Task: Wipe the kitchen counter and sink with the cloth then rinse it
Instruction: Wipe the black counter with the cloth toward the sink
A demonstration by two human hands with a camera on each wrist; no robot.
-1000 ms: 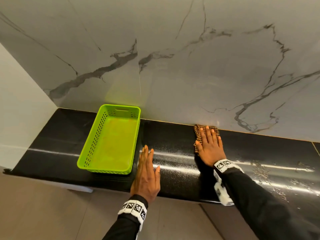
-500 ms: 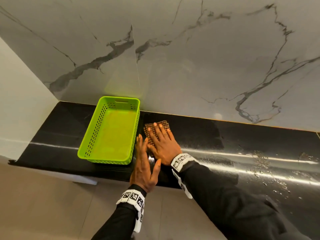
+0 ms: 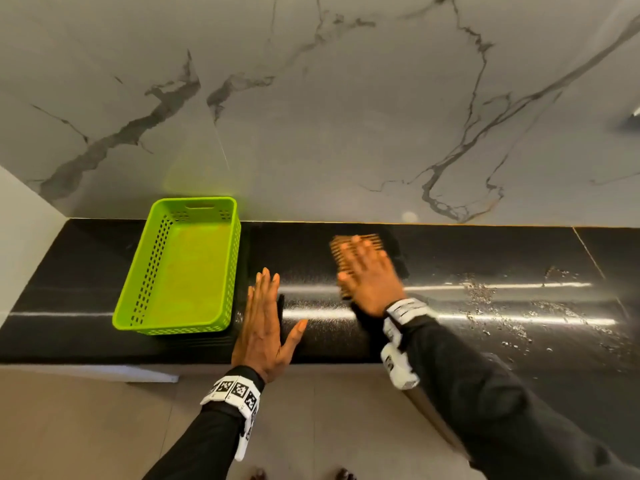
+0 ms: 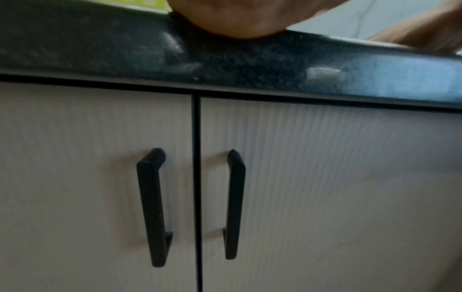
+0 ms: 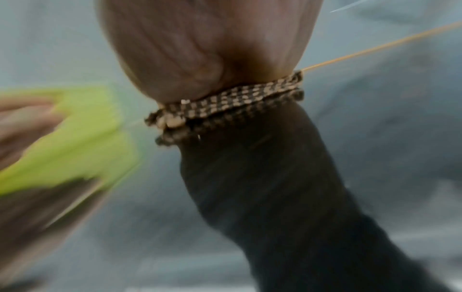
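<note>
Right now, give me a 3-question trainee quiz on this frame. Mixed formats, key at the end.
1. True or false: the right hand presses flat on the checked cloth on the black counter.
2. Multiple choice: what sits to the left of the left hand? A) a kettle B) a green basket C) a pan
3. Fill in: the scattered droplets lie on the counter to the ___ of the cloth.

Key: 1 true; 2 B; 3 right
</note>
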